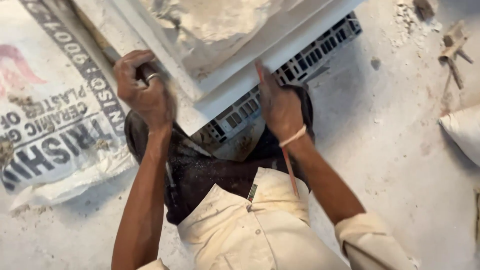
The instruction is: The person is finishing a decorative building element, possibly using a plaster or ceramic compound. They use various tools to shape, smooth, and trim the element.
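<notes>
White moulded panel (235, 75), crusted with plaster on its upper face, runs from the top centre of the frame down to the middle, resting on a dark grid-like crate (300, 65) that shows beneath its right edge. The left hand (145, 92), ring on one finger, is closed in a fist at the panel's left edge around something dark that cannot be made out. The right hand (280, 105) lies against the panel's lower edge, pinching a thin reddish pencil (260, 72) whose tip touches the white surface. A cord band circles the right wrist. At the left of the frame lies a printed white sack (55, 125) on the dusty floor (400, 150); another pale bag (465, 132) sits at the right edge.
</notes>
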